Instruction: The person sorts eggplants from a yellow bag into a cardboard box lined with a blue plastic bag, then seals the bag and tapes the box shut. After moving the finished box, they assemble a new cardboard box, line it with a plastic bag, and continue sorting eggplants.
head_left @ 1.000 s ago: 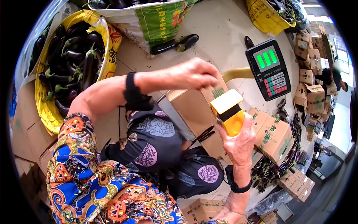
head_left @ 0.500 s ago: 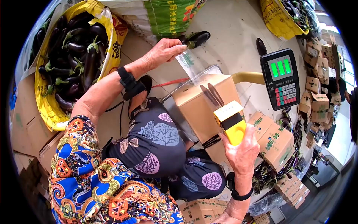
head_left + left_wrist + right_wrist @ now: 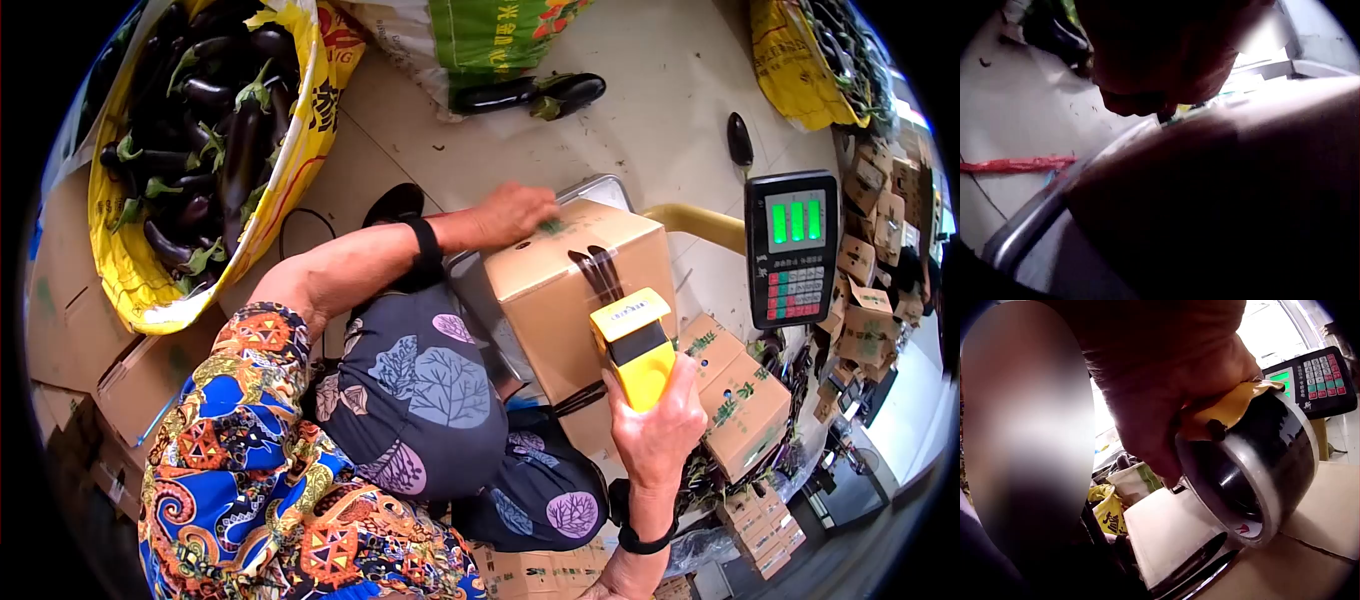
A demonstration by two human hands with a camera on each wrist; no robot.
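Observation:
My right hand (image 3: 657, 415) grips a yellow tape dispenser (image 3: 640, 365) over the cardboard box (image 3: 545, 320). In the right wrist view, the dispenser's tape roll (image 3: 1282, 456) stands close over the box top. At the box's far left edge is my left hand (image 3: 513, 213), blurred by motion. Its fingers (image 3: 1141, 103) are curled at the box edge in the dark left wrist view, pinching the end of a clear tape strip that is mostly hidden there. Dark elongated bands (image 3: 597, 272) lie across the box.
Beneath the box is a scale with a metal rim (image 3: 610, 185) and a lit display (image 3: 793, 250). A yellow sack (image 3: 300, 195) of eggplants stands left; loose eggplants (image 3: 570, 95) lie on the floor. More boxes (image 3: 745, 410) are stacked at right. A red strip (image 3: 1019, 164) lies on the floor.
My left hand drew the tape strip out past the box's far edge, then came back down beside that edge. My right hand keeps its grip on the dispenser over the box.

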